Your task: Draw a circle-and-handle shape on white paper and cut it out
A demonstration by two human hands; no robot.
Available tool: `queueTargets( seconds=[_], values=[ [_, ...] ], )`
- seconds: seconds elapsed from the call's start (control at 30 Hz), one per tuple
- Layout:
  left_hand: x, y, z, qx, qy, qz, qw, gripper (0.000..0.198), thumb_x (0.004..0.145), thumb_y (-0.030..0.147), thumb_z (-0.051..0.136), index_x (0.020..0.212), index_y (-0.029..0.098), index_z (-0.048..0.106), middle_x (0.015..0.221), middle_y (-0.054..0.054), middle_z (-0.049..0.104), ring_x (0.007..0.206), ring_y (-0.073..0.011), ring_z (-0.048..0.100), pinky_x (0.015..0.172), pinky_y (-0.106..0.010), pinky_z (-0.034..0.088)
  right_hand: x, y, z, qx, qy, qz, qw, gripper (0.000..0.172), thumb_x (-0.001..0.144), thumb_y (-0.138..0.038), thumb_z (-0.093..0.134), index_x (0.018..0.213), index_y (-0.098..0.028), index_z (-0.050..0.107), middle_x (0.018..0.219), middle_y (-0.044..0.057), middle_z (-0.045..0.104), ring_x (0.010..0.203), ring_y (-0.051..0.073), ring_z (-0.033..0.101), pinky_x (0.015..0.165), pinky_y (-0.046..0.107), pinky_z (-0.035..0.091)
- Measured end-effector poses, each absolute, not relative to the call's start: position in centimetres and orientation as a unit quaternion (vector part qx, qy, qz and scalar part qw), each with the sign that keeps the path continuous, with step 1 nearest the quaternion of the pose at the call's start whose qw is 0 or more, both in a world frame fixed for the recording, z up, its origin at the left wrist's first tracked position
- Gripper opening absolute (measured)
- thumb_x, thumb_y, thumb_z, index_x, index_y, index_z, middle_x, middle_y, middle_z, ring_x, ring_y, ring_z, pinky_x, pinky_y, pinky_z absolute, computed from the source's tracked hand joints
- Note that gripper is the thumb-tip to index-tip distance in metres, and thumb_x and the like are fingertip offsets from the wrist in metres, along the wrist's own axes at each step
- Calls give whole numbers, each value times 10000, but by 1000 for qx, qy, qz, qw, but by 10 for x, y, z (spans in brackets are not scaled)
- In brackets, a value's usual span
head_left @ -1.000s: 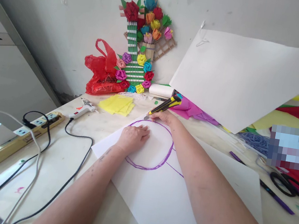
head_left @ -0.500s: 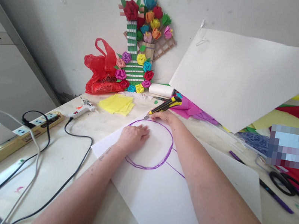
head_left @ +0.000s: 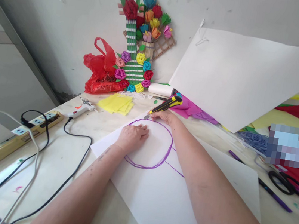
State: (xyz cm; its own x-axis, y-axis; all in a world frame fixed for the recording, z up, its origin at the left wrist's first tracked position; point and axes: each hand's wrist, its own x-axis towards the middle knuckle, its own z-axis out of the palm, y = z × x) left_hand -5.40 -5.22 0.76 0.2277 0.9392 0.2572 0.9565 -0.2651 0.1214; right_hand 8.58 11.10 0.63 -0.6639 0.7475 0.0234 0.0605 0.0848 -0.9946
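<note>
My right hand point(head_left: 163, 116) grips a yellow and black utility knife point(head_left: 167, 104), held tilted with its blade tip at the upper edge of a drawn purple circle point(head_left: 167, 154). The circle is outlined on a large white sheet point(head_left: 149, 199) lying on the table. Inside the circle's left part, my left hand point(head_left: 134, 137) lies flat on the sheet with its fingers stretched out, just below the blade. Two short purple lines run from the circle's right side and pass under my right forearm.
A glue gun point(head_left: 81, 109), yellow paper pieces point(head_left: 116, 103) and a power strip point(head_left: 17, 136) with cords lie to the left. Black-handled scissors point(head_left: 287, 184) and a purple marker point(head_left: 275, 195) are at right. Behind stand a flower-decorated guitar craft point(head_left: 133, 64), a red bag point(head_left: 101, 72) and a white board point(head_left: 237, 73).
The knife and both hands look almost unmoved. The whole view has shifted very slightly.
</note>
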Motion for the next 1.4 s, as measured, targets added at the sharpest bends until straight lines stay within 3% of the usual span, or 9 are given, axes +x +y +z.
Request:
queueTargets(
  seconds=[0.43,0.9,1.4],
  values=[
    [-54,-52,8,-781,-608,-142,27,301,878,302,445,1070,327,675,1195,44,622,1134,-151,558,986,-292,419,89,116,0,-285,-700,582,299,94,549,-210,667,609,-139,648,503,0,577,561,120,513,627,268,417],
    [-52,-53,11,-784,-607,-128,29,306,882,299,429,1060,321,677,1211,41,613,1148,-160,548,989,-303,415,87,107,7,-323,-680,586,301,23,573,-119,640,592,-132,638,505,11,586,503,108,508,570,259,433],
    [-55,-52,9,-785,-605,-131,31,302,878,298,437,1064,320,674,1200,47,622,1141,-157,553,976,-291,426,92,106,4,-323,-668,591,315,64,555,-148,660,611,-125,642,509,10,582,508,112,516,598,277,444]
  ],
)
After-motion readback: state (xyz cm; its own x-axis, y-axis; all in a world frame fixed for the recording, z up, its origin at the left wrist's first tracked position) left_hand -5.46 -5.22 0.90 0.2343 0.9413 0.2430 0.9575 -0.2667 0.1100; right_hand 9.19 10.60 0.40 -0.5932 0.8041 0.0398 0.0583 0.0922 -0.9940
